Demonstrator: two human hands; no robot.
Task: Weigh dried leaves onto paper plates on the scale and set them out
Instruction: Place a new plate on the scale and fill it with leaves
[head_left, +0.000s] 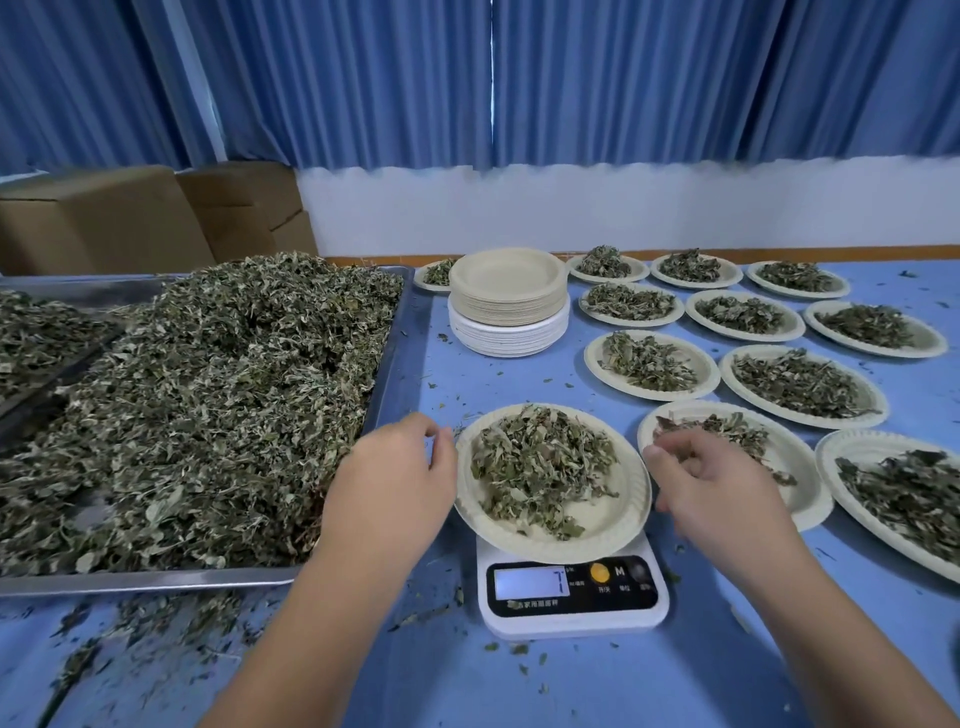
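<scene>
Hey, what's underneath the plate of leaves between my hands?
A white kitchen scale. Its display and buttons show in front of the plate; the weighing platform itself is covered.

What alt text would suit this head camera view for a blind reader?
A left hand and right hand flank a paper plate of dried leaves on a white scale. Left, a metal tray heaped with leaves; beyond and right, filled plates and a stack of empty plates.

Your blue counter (467, 686) carries a metal tray (156, 581) at the left, the scale (571, 618) up front, a stack of empty plates (508, 306) behind it, and rows of filled plates (595, 358) to your right. Leaf crumbs (156, 618) litter the near-left corner.
</scene>
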